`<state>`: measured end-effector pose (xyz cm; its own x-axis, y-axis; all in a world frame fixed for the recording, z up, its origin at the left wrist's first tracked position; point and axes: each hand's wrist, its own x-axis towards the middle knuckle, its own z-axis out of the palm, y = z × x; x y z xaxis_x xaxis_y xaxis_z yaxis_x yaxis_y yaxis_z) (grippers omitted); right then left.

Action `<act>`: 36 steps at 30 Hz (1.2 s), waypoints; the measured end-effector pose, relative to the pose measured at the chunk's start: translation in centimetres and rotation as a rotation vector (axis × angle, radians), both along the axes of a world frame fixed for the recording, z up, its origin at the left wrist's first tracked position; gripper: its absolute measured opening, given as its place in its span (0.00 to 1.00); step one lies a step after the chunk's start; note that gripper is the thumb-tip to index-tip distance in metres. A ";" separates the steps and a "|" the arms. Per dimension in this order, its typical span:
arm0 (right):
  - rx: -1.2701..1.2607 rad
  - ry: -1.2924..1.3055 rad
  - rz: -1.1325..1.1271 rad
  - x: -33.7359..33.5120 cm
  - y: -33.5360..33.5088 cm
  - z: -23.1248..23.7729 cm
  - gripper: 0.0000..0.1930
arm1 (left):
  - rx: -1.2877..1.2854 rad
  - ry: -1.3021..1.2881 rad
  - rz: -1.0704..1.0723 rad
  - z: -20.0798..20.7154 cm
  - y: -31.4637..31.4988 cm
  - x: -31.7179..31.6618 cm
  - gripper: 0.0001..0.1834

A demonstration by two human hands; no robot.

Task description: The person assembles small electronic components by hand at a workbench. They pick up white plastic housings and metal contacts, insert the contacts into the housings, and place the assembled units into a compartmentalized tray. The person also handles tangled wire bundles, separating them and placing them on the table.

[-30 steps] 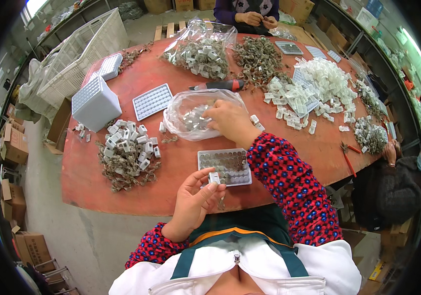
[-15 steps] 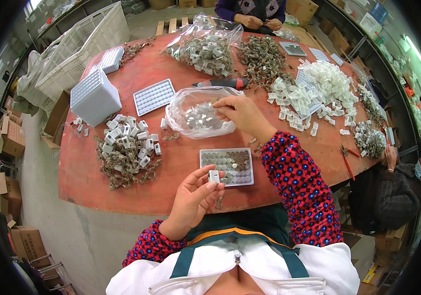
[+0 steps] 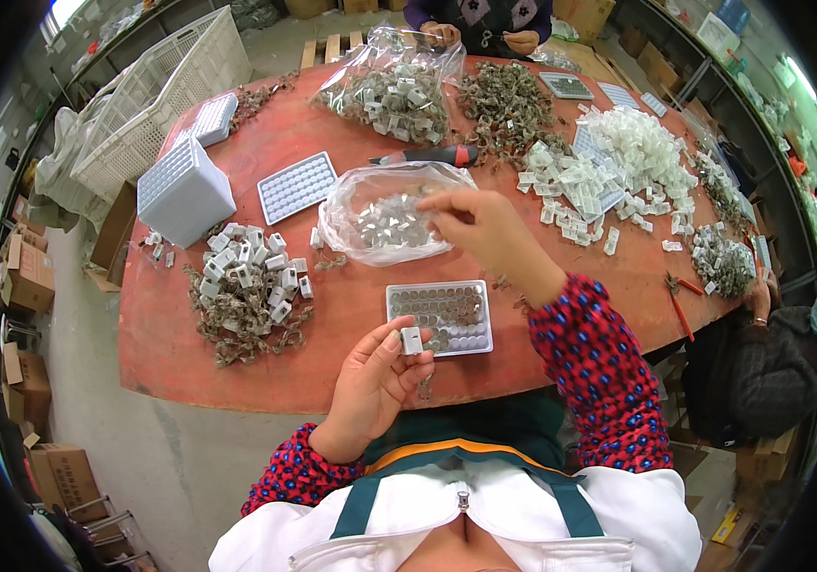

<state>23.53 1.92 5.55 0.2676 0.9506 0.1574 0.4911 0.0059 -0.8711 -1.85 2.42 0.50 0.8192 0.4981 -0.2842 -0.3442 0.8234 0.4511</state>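
Note:
My left hand (image 3: 375, 386) is closed around a small white plastic case (image 3: 412, 340), its slotted face up; a thin wire lead dangles below the fingers. Just beyond it lies a white tray (image 3: 488, 329) of round pockets, many of them filled with coin-like metal discs. My right hand (image 3: 470, 224) is over the right side of a clear plastic bag (image 3: 340, 229), fingers pinched together and slightly blurred. Whatever they hold, if anything, cannot be made out. Small shiny metal pieces (image 3: 394, 221) lie inside the open bag.
Left of me sits a heap of white cases with tangled leads (image 3: 246, 286), beside stacked white trays (image 3: 184, 195). A black-and-red tool (image 3: 428, 156) lies behind the bag. Clear plastic parts (image 3: 642, 157) and red-handled pliers (image 3: 680, 300) are at right. Two co-workers sit around the table.
My right hand has shifted slightly right over the bag. The left hand, still holding the white case, has moved a little left. The hands of the co-worker opposite have spread apart.

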 end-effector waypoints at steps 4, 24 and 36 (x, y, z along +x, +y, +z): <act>0.089 0.072 0.017 -4.4 -7.3 1.9 0.09 | 0.017 -0.064 -0.033 -0.4 -0.1 -0.1 0.18; 0.337 -0.513 -0.114 -8.2 -14.0 -1.2 0.17 | 0.280 0.042 -0.078 0.3 -3.1 1.3 0.16; 0.340 -0.471 -0.117 -8.0 -14.0 -0.8 0.15 | 0.379 0.160 -0.105 1.0 -3.2 1.1 0.17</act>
<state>15.57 -12.07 4.80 0.1947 0.7944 0.5754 0.8385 0.1696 -0.5179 -0.72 -0.78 1.49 0.8318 0.5076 -0.2246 -0.1680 0.6159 0.7697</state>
